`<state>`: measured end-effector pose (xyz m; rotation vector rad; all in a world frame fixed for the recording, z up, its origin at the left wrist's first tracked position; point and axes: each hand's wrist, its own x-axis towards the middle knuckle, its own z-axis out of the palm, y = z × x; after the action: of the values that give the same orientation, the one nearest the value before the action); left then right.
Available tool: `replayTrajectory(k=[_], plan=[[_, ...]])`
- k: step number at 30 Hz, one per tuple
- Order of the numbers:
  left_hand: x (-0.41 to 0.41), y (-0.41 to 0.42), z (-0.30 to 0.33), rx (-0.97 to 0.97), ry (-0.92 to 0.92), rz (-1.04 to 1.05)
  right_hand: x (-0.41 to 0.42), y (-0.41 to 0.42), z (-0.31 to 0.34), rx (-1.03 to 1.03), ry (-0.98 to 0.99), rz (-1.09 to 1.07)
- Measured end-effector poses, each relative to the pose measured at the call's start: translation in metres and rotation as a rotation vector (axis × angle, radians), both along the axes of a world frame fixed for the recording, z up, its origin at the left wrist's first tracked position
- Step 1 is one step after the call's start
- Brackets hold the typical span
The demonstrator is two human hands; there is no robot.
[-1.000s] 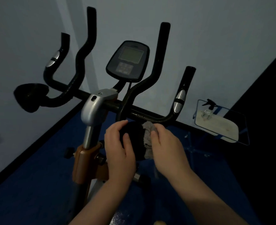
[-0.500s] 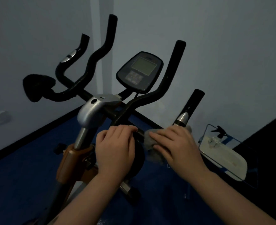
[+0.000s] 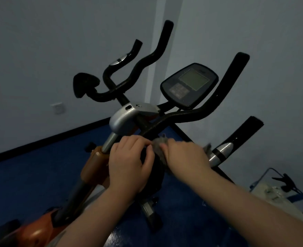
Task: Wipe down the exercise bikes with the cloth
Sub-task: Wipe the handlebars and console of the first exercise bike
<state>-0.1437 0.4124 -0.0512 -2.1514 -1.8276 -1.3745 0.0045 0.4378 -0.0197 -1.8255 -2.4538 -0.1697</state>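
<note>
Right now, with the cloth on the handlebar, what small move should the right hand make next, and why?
Probably slide the right hand with the grey cloth outward along the black bar toward the silver sensor grip. The cloth lies beside the left hand, which grips a black pad, and the grip looks not yet covered.

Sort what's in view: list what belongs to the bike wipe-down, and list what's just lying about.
Part of the job:
- bike
- cloth, under the right hand
- black pad, gripped by the left hand

Lying about:
- spray bottle on a tray, low right
- wall socket
</note>
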Motion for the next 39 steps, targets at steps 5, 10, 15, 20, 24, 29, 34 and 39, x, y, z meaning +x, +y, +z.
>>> replayTrajectory(k=[5, 10, 15, 20, 24, 29, 34, 39], plan=[[0.0, 0.0, 0.0, 0.003, -0.016, -0.022, -0.003, 0.012, -0.004, -0.09, 0.124, 0.002], [-0.003, 0.002, -0.001, -0.013, -0.001, -0.086, 0.004, -0.004, -0.008, -0.018, 0.037, 0.032], [-0.005, 0.001, 0.0, 0.01, -0.023, -0.143, -0.011, 0.004, -0.01, -0.009, 0.123, -0.084], [-0.007, 0.003, -0.005, 0.032, -0.019, -0.183, 0.044, -0.041, -0.002, 0.156, -0.117, 0.212], [-0.006, 0.001, -0.003, 0.031, 0.004, -0.178, 0.072, -0.043, 0.008, 0.327, -0.014, 0.042], [-0.002, -0.001, 0.006, -0.073, -0.006, -0.149, 0.045, -0.052, -0.031, 0.433, -0.03, 0.006], [0.022, -0.005, 0.026, -0.197, -0.165, -0.264, 0.116, -0.02, 0.002, 0.589, -0.116, 0.183], [0.067, -0.006, 0.042, -0.273, -0.335, -0.387, 0.095, -0.02, -0.02, 0.585, 0.185, -0.028]])
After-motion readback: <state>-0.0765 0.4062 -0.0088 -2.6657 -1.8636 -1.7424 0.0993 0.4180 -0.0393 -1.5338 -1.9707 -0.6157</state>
